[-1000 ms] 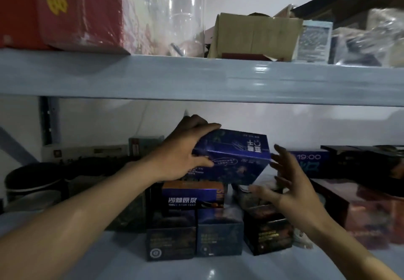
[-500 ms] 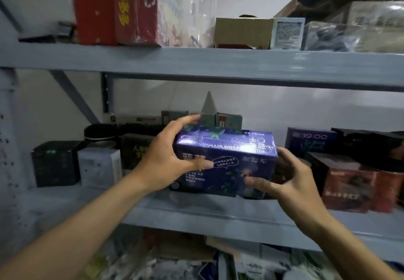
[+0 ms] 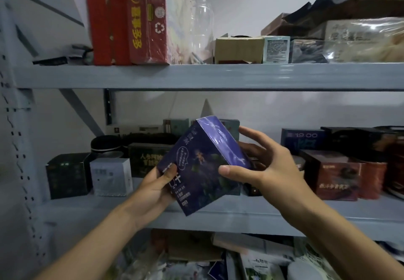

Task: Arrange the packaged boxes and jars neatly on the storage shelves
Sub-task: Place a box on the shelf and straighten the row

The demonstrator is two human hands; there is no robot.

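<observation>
The left hand (image 3: 153, 190) and right hand (image 3: 270, 170) grip the tilted purple box (image 3: 203, 170).

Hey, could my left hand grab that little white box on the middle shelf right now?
Probably not yet: the left hand grips the purple box. The white box itself stands in the open, with nothing in front of it.

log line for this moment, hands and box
left hand: grips blue box at lower left | right hand: holds its right end | box: tilted, in front of middle shelf
</observation>
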